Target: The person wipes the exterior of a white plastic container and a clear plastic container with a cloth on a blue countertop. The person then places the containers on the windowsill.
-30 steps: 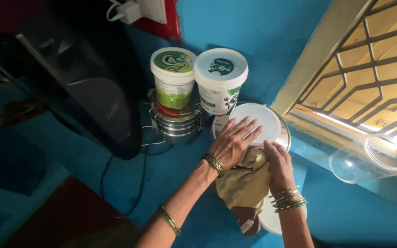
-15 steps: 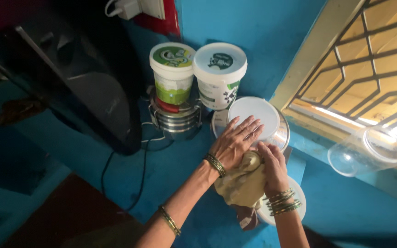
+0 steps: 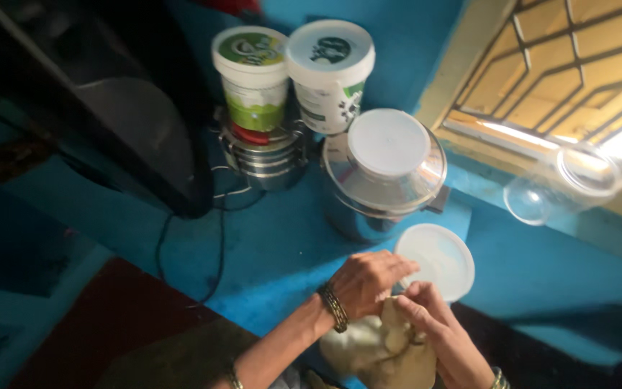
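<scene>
Both hands are bent over a tan bag point(image 3: 383, 353) at the near edge; the left hand point(image 3: 365, 281) and right hand point(image 3: 426, 317) fingers are pinched on its top. Its bottom is cut off.

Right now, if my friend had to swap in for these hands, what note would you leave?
Left hand and right hand: both pinch the top of a tan cloth bag at the edge of the blue counter.
Near them: a white lid lies flat beside the hands; a steel pot with its lid on stands behind.
Done: bag top gathered.
Left: cannot tell whether it is tied.
</scene>
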